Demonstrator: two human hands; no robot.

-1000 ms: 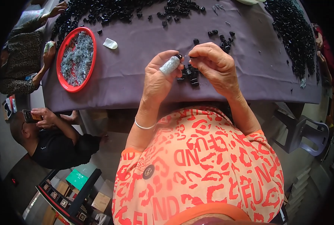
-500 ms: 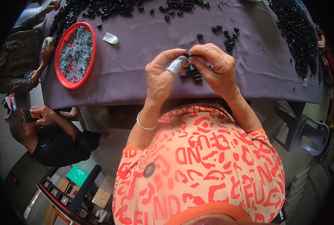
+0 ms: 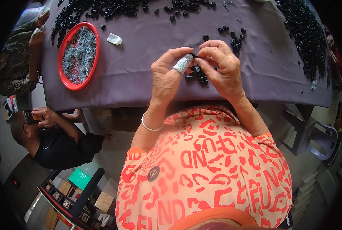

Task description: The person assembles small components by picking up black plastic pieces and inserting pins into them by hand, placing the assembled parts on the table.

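Note:
Fingertips of both my hands meet above the near part of the table, around a small black plastic piece (image 3: 194,56). My left hand (image 3: 165,76) is closed and pinches it from the left; one of its fingers wears a silvery-grey sleeve (image 3: 183,64). My right hand (image 3: 225,69) pinches at the piece's right side between thumb and forefinger, closed too. The fingers cover most of the piece, so its shape is hard to read. Several similar black pieces (image 3: 202,79) lie on the cloth just under my hands, partly hidden. More black pieces (image 3: 236,43) form a loose group beyond my right hand.
A red oval tray (image 3: 97,57) of thin silvery metal bits stands at left, a white finger sleeve (image 3: 114,39) beside it. Black pieces (image 3: 109,9) heap along the far side and in a pile (image 3: 303,42) at right. Other people sit left and right; a grey chair (image 3: 320,140) stands behind right.
My right fingers have lifted and curled slightly, and my left wrist has turned a little, both still at the black piece. At left, the co-worker's hand has moved farther away along the table edge.

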